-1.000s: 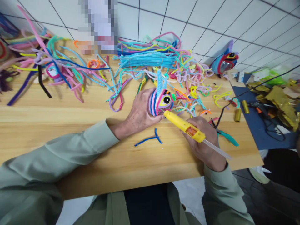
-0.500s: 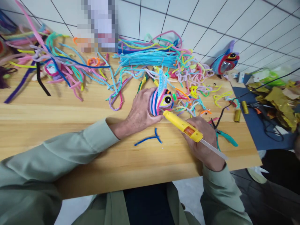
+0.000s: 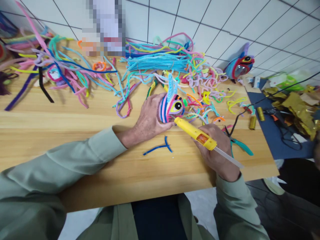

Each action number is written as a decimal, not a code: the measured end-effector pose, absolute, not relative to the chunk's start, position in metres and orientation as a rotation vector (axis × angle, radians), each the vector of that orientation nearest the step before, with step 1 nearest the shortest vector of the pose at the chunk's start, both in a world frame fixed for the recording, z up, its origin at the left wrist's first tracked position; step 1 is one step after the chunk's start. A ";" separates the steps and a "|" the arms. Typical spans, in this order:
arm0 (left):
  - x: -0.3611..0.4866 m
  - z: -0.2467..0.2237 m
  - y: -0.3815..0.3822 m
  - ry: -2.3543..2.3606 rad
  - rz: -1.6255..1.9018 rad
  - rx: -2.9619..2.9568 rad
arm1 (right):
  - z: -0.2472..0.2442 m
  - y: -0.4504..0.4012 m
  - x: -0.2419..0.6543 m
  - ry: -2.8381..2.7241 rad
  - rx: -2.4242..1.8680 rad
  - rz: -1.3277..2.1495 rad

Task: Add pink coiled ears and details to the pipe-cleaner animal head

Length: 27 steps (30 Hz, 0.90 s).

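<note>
My left hand point(image 3: 151, 115) is closed around a striped pipe-cleaner fish point(image 3: 165, 108) with a big black-and-yellow eye and a light blue fin on top. In my right hand point(image 3: 215, 146) is a yellow hot glue gun point(image 3: 193, 131), a clear glue stick poking from its back end. The gun's nozzle is at the lower side of the fish, by its clear part; whether it touches cannot be made out. Below the fish, short blue pipe-cleaner pieces point(image 3: 158, 146) lie on the wooden table point(image 3: 100, 116).
Teal-handled pliers point(image 3: 241, 146) lie right of my right hand, and yellow-green pliers point(image 3: 152, 88) behind the fish. Bundled blue pipe cleaners point(image 3: 157, 63) and loose coloured ones spread along the wall. A finished-looking fish point(image 3: 241, 66) stands back right. A black cord point(image 3: 270, 93) crosses the right side.
Almost nothing differs. The fish and my left hand have shifted very slightly left, while the glue gun stays at the fish's lower side.
</note>
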<state>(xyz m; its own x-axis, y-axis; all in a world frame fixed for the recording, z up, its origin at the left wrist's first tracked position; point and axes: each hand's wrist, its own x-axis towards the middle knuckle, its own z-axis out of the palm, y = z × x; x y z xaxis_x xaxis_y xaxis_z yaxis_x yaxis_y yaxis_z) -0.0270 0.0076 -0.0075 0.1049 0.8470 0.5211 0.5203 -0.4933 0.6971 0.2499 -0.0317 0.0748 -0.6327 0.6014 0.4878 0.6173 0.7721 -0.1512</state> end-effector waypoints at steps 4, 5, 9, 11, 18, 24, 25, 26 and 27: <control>-0.027 -0.007 0.007 1.345 1.348 2.044 | 0.074 -0.033 0.251 -2.440 -0.933 0.010; -0.027 -0.006 0.007 1.346 1.349 2.044 | 0.074 -0.033 0.251 -2.433 -0.935 0.017; -0.027 -0.006 0.007 1.320 1.365 2.051 | 0.075 -0.034 0.250 -2.422 -0.940 0.006; -0.028 -0.006 0.008 1.305 1.361 2.057 | 0.075 -0.034 0.251 -2.428 -0.940 0.000; -0.028 -0.007 0.007 1.348 1.352 2.051 | 0.074 -0.033 0.252 -2.437 -0.940 -0.009; -0.029 -0.008 0.008 1.323 1.347 2.051 | 0.073 -0.032 0.253 -2.431 -0.941 -0.013; -0.029 -0.008 0.008 1.317 1.349 2.050 | 0.073 -0.032 0.253 -2.431 -0.938 -0.025; -0.029 -0.008 0.008 1.309 1.356 2.047 | 0.073 -0.032 0.254 -2.431 -0.938 -0.039; -0.030 -0.009 0.008 1.298 1.368 2.042 | 0.072 -0.032 0.254 -2.429 -0.940 -0.051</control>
